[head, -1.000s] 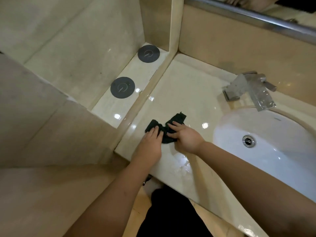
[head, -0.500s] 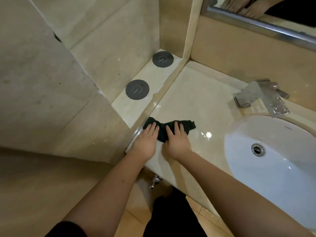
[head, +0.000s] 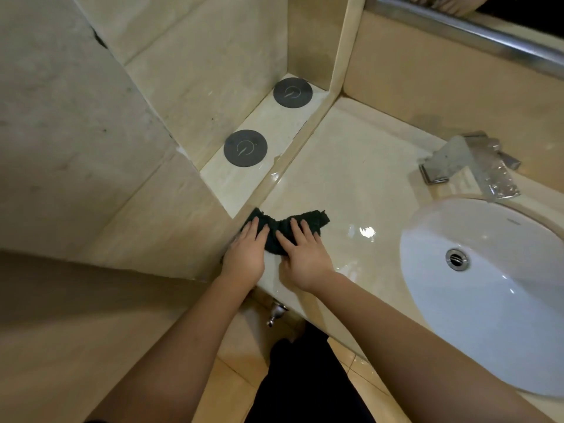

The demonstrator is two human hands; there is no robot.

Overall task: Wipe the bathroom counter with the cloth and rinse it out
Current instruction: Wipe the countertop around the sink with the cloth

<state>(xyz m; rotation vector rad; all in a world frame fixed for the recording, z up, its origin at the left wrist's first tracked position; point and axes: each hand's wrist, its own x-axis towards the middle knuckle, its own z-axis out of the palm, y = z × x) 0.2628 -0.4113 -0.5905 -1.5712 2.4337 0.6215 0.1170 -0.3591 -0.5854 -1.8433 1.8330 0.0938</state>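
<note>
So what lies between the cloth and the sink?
Just bare counter, glossy with a light reflection, between cloth and sink; seen in the head view.

A dark round disc [head: 245,148] lies on a pale ledge [head: 274,126], and a second disc [head: 292,92] sits farther back on it, well apart. A metal rail [head: 476,32] crosses the top right, perhaps a mirror's edge. Low down, a small metal valve [head: 276,312] juts out above tan floor tiles [head: 235,386].

Both hands, the left hand [head: 244,254] and the right hand [head: 305,257], press flat on the dark cloth [head: 274,236] at the centre of the frame. The cloth lies on the wet counter [head: 351,184]; a white sink [head: 488,285] is at the right.
</note>
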